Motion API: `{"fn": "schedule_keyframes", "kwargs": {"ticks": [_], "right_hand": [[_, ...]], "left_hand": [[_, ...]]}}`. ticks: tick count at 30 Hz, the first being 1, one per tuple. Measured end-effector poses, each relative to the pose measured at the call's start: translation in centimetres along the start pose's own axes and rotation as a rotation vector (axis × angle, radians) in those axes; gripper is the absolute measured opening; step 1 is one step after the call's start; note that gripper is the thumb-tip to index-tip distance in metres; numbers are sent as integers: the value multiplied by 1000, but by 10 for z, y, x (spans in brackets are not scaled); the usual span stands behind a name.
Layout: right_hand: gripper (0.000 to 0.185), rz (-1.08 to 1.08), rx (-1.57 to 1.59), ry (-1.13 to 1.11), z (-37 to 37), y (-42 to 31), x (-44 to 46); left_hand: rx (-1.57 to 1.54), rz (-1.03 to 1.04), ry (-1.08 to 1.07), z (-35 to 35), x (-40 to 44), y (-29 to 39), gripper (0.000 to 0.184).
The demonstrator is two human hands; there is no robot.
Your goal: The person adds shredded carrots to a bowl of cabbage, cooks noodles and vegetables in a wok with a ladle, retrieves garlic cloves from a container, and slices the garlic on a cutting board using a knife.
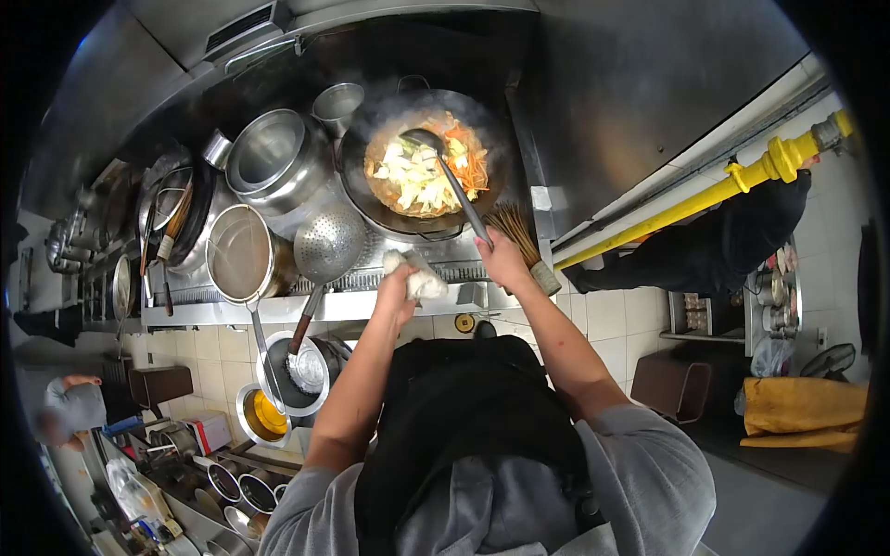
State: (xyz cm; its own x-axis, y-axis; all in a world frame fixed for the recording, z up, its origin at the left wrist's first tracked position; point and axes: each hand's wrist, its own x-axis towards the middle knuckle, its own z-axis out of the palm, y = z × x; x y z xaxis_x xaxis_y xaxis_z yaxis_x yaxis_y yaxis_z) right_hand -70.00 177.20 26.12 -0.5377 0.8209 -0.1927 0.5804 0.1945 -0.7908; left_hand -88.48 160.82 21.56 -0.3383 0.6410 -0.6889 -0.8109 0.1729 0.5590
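Note:
My right hand (505,259) is closed round the handle of a long ladle (462,196), whose bowl rests among chopped pale and orange vegetables (417,181) in a large dark wok (501,176). Light steam rises from the food. My left hand (397,289) grips a bundled white cloth (422,280) at the stove's front edge, just below the wok. Beside my right hand lies a bamboo brush (521,243). Left of the wok, a perforated skimmer (329,243) rests on the stove.
A strainer (239,252) on a pot and a large metal pot (269,157) stand left. Below them are a bowl of yellow liquid (269,417) and other pans. A yellow pipe (686,202) runs right. One person (79,406) is far left; another (714,232) is at right.

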Motion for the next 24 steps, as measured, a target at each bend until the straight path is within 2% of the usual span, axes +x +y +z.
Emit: {"fn": "schedule_keyframes", "kwargs": {"ticks": [3,5,7,9,11,15,17,19,23,24], "right_hand": [[40,59,107,-67,-25,-20,-27],[42,-25,136,-65,-33,1,-25],[33,344,334,-300,-46,6,-19],[33,320,241,-310,-42,26,6],[36,-170,-271,-23,-43,33,20],[38,-156,-337,-22,-101,5,-24],[37,-16,-627,-65,-142,-8,-45],[37,-65,-754,-60,-175,-24,-62],[36,-44,-839,-39,-193,-70,-91],[35,-66,-861,-77,-196,-86,-92]], "left_hand": [[-61,1,3,31,7,10,23],[7,-54,32,48,11,15,26],[20,-71,10,56,30,14,30],[-20,-139,-29,69,43,15,37],[-63,-174,8,75,64,14,37],[-108,-193,-56,75,94,14,32],[-125,-159,-21,59,124,1,29],[-105,-189,-4,61,137,0,28],[17,-305,5,73,121,9,31],[-28,-315,-12,73,122,11,26]]}}
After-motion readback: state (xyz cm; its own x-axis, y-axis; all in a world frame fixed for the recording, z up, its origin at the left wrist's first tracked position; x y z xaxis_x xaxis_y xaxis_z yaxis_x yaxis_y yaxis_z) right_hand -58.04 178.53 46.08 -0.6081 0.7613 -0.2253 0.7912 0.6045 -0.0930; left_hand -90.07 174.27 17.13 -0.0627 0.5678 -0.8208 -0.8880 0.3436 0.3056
